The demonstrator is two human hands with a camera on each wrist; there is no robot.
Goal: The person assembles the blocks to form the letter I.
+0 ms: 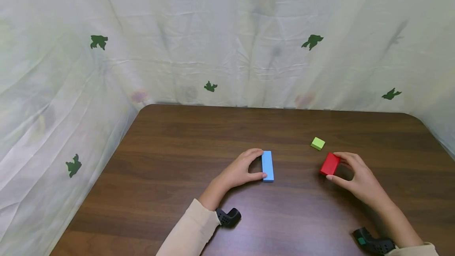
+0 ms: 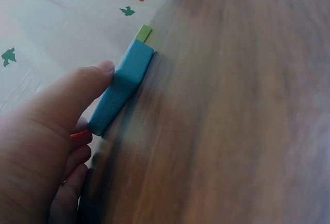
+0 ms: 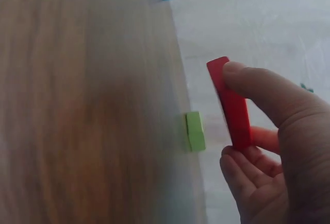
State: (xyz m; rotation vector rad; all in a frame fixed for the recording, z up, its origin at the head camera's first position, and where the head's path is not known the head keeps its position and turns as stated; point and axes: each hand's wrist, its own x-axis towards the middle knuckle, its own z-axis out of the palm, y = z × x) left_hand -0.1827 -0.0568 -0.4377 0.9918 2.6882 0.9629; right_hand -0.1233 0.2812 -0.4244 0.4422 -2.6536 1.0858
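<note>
A long blue block lies on the table in the head view, and my left hand pinches it by its ends between thumb and fingers. In the left wrist view the blue block appears close to the thumb. To the right, my right hand grips a shorter red block between thumb and fingertips. The right wrist view shows the red block held above the tabletop. Just beyond it a small green block rests on the table, touched by neither hand.
The brown wooden table has rounded far corners. A pale curtain with green leaf-like shapes hangs behind it and along its left side. Black camera mounts sit on the left wrist and right wrist.
</note>
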